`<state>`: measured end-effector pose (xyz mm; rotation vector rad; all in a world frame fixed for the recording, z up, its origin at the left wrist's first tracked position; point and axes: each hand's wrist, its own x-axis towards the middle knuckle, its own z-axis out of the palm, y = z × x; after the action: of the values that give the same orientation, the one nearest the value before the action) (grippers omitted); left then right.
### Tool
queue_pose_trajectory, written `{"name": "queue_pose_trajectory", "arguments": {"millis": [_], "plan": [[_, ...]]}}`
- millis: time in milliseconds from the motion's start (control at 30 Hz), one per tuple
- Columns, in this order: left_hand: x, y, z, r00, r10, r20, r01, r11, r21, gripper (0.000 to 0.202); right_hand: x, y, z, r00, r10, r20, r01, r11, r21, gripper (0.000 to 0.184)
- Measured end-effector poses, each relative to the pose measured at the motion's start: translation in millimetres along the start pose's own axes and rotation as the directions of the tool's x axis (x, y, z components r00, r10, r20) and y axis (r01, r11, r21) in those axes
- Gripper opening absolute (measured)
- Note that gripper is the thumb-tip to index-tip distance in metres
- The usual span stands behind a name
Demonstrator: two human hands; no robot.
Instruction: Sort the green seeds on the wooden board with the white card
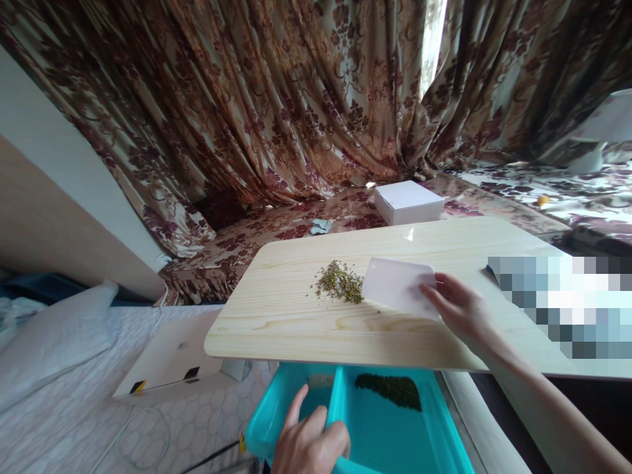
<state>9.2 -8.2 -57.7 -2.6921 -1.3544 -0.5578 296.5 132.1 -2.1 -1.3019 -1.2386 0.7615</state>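
— Right hand (464, 309), grip pinching white plastic scraper (399, 286) just beside small pile of green beans (340, 282) on pale wooden surface (276, 322).
— Left hand (309, 441), grip clamped on divided turquoise plastic tray (395, 441) below. Best: scraper edge flat, tray tight under surface rim.

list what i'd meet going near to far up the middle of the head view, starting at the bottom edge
left hand → turquoise tray → wooden board → bean pile → white box → curtain
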Motion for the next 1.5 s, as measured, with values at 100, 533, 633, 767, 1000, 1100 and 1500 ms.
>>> {"name": "queue_pose_trajectory", "arguments": {"millis": [100, 533, 633, 767, 1000, 1100, 1500], "plan": [[0.6, 0.5, -1.4, 1.0, -0.006, 0.002, 0.006, 1.0, -0.006, 0.028, -0.2, -2.6, -0.7, 1.0, -0.001, 0.018, 0.001, 1.0, -0.014, 0.041], [2.8, 3.4, -5.0, 0.999, -0.038, -0.025, 0.037, 0.999, -0.015, 0.05, -3.9, -6.3, 1.4, 0.999, 0.027, 0.035, -0.027, 1.0, -0.007, 0.041], [4.0, 3.6, -10.1, 0.999, -0.037, -0.007, 0.036, 0.999, -0.028, 0.047, -7.7, -14.2, -5.4, 0.999, 0.032, 0.008, -0.032, 0.999, -0.032, 0.038], [4.2, 3.2, -14.2, 0.999, -0.033, 0.014, 0.033, 0.999, -0.027, 0.043, -13.1, -24.1, -17.2, 0.998, 0.048, -0.039, -0.051, 0.996, -0.071, 0.03], [3.7, 3.6, -13.4, 0.999, -0.053, 0.0, 0.053, 0.998, -0.029, 0.049, -22.3, -23.9, -23.8, 0.995, 0.077, -0.066, -0.081, 0.995, -0.052, 0.028], [3.4, 3.7, -12.6, 0.998, -0.062, -0.001, 0.062, 0.998, -0.033, 0.051, -22.9, -19.3, -19.0, 0.994, 0.097, -0.04, -0.098, 0.995, -0.036, 0.037], [-3.2, -5.4, -2.0, 1.0, -0.004, 0.018, 0.002, 0.989, 0.146, 0.022, -5.0, -0.2, 0.7, 0.998, 0.063, -0.004, -0.063, 0.998, 0.019, 0.039]]}}
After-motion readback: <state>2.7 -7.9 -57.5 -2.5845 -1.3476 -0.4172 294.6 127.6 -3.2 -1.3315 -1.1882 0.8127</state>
